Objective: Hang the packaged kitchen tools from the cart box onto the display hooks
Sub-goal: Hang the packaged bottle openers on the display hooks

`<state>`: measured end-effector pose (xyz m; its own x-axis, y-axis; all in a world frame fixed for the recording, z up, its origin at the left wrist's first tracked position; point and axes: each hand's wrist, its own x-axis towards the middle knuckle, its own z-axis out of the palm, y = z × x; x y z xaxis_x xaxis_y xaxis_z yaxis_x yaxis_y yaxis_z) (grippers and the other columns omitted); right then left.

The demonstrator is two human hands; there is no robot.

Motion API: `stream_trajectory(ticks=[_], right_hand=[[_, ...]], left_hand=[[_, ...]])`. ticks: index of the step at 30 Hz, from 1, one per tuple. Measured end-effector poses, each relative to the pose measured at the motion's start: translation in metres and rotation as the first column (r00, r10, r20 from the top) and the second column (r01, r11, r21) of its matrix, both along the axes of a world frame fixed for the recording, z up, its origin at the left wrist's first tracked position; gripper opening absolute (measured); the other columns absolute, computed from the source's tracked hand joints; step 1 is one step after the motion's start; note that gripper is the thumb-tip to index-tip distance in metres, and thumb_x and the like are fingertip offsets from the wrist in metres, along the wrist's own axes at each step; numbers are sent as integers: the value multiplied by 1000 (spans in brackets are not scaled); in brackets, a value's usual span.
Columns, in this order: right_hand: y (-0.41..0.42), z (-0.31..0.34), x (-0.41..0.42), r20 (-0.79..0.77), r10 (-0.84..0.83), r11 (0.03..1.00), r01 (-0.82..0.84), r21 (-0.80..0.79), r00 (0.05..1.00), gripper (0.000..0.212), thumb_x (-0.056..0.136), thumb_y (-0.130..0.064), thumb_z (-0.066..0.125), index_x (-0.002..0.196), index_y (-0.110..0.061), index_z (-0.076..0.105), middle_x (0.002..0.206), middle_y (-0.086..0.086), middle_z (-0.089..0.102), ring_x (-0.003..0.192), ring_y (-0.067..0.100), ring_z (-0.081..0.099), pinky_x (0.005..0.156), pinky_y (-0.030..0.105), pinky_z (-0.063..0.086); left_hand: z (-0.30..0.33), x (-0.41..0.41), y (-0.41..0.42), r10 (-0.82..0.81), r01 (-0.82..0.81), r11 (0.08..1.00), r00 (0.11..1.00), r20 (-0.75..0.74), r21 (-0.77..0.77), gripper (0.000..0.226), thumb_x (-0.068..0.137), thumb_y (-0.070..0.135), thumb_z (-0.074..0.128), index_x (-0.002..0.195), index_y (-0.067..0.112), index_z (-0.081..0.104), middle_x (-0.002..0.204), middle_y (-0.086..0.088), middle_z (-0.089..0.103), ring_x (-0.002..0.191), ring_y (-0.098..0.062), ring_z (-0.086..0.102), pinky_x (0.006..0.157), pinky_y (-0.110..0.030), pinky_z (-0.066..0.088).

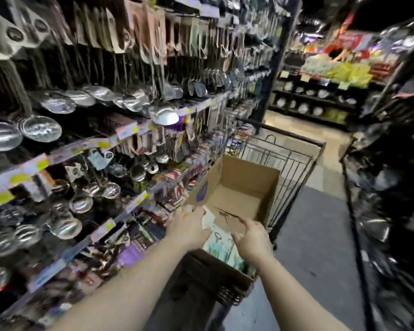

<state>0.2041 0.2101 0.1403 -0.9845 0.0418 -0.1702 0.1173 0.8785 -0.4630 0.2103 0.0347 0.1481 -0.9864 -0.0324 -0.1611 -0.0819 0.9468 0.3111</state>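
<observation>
Fingers [202,212] in box [239,187]; ladles [41,127] hang left

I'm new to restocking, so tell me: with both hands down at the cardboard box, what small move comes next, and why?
Probably lift one packaged tool clear of the cardboard box. Both the left hand and right hand are already on the packages at the near end, and nothing is raised toward the display hooks yet.
</observation>
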Motion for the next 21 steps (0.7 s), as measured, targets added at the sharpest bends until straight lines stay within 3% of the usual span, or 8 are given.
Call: stream_trajectory(ticks=[5, 11, 14, 16, 18, 21], right_hand=[[5, -40, -59, 138, -97, 995, 95, 21, 986, 54, 97, -36, 59, 147, -26, 42, 142, 9, 50, 129, 29, 50, 107, 39, 44], [-2, -95, -115, 322, -196, 979, 204, 9, 926, 55, 96, -29, 60, 147, -23, 42, 142, 11, 51, 124, 29, 56, 104, 40, 48], [-4, -124, -129, 423, -241, 960, 277, -25, 873, 59, 94, -25, 59, 149, -21, 39, 141, 10, 52, 108, 26, 64, 78, 35, 58], [-3, -138, -134, 468, -260, 954, 298, -8, 845, 59, 96, -21, 56, 151, -17, 34, 145, 10, 49, 106, 23, 62, 67, 24, 48], [-2, -153, -137, 502, -287, 945, 327, 8, 816, 60, 98, -21, 55, 153, -16, 32, 148, 9, 47, 105, 20, 59, 67, 22, 46], [2, -179, -139, 536, -356, 906, 423, -2, 765, 57, 96, -27, 57, 149, -19, 38, 140, 9, 54, 107, 24, 63, 85, 33, 55]], left_hand=[[-44, -75, -8, -73, 75, 997, 990, 118, -11, 59, 88, 54, 59, 139, 25, 49, 141, -9, 52, 134, -32, 44, 113, -44, 35], [-94, -143, -27, -140, 141, 990, 946, 293, 18, 60, 94, 50, 58, 146, 24, 43, 145, -10, 47, 137, -34, 39, 116, -45, 33], [-119, -165, -30, -161, 151, 987, 920, 357, 54, 60, 95, 46, 58, 148, 23, 42, 148, -10, 45, 138, -33, 39, 114, -42, 35], [-136, -174, -29, -168, 140, 985, 899, 404, 99, 60, 95, 43, 59, 148, 21, 41, 149, -11, 44, 139, -32, 38, 113, -41, 37], [-153, -179, -27, -163, 111, 984, 882, 442, 142, 60, 95, 41, 61, 147, 20, 42, 148, -12, 46, 137, -32, 41, 110, -39, 40], [-181, -186, -23, -147, 51, 979, 847, 510, 198, 62, 94, 39, 64, 148, 17, 42, 146, -13, 47, 134, -33, 45, 106, -37, 44]])
